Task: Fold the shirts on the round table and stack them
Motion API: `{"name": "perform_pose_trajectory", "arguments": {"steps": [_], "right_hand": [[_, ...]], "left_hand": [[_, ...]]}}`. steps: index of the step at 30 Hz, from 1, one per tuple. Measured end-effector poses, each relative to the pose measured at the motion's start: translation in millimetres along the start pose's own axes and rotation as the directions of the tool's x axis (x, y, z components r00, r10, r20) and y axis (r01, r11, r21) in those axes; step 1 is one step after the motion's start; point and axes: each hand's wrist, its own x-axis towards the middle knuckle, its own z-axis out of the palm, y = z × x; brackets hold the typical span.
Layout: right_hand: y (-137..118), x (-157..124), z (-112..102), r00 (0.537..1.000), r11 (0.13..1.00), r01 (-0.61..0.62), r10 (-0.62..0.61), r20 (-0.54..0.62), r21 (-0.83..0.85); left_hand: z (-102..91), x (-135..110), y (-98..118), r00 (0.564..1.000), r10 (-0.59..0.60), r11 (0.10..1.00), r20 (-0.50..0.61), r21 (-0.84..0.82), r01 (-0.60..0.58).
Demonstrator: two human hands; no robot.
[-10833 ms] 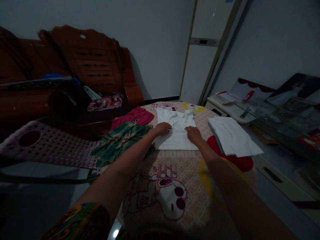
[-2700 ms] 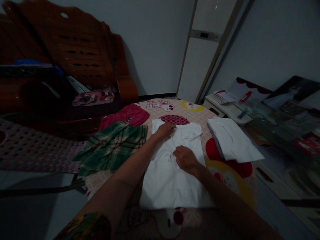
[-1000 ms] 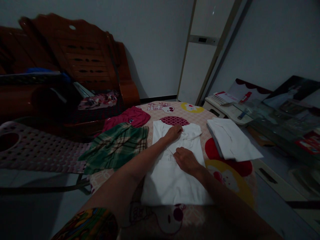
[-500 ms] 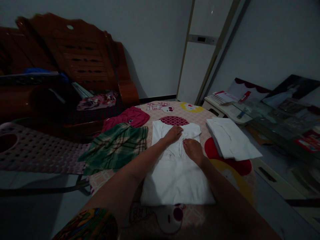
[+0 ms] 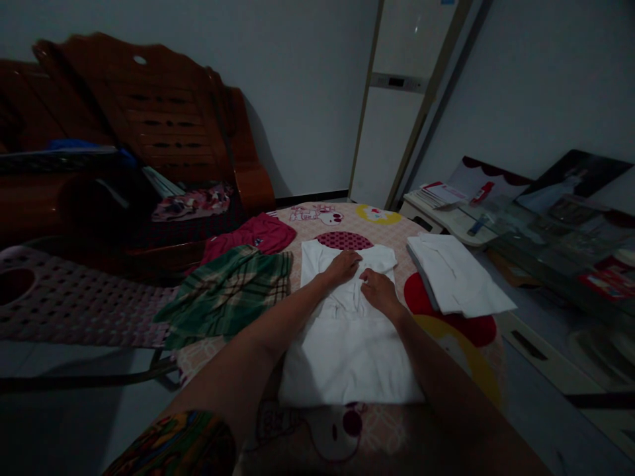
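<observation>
The white shirt [image 5: 347,350] is lying on the table [image 5: 461,344], long axis running away from the person — collar end farthest. The left hand [image 5: 344,264] is pressing flat there, open; the right hand [image 5: 377,289] is resting just beside, fingers curling — grip unclear

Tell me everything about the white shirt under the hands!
The white shirt looks like soft cloth, lying flat on the cartoon-patterned tablecloth, folded into a long rectangle. The left hand and right hand both rest on its wrinkled far end; the near end is smooth.
</observation>
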Motion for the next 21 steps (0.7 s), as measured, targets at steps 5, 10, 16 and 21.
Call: {"name": "perform_pose_trajectory", "arguments": {"steps": [5, 10, 16, 21], "right_hand": [[19.5, -15.0, 1.3, 0.978, 0.923, 0.003, 0.079, -0.195, 0.385], [27.2, -32.6, -0.9, 0.95, 0.848, 0.078, 0.097, -0.297, 0.524], [26.4, -38.9, -1.5, 0.949, 0.864, 0.069, 0.098, -0.301, 0.499], [25.1, -43.9, -4.3, 0.955, 0.857, 0.09, 0.07, -0.288, 0.507]], "left_hand": [[-9.4, 9.1, 14.6, 0.996, -0.081, 0.995, 0.023, -0.058, 0.082], [-10.6, 24.8, 41.3, 0.975, -0.204, 0.964, 0.089, -0.158, 0.216], [3.6, 39.7, 72.1, 0.923, -0.288, 0.945, 0.256, -0.08, 0.317], [4.2, 47.6, 77.4, 0.926, -0.34, 0.937, 0.166, -0.031, 0.349]]}}
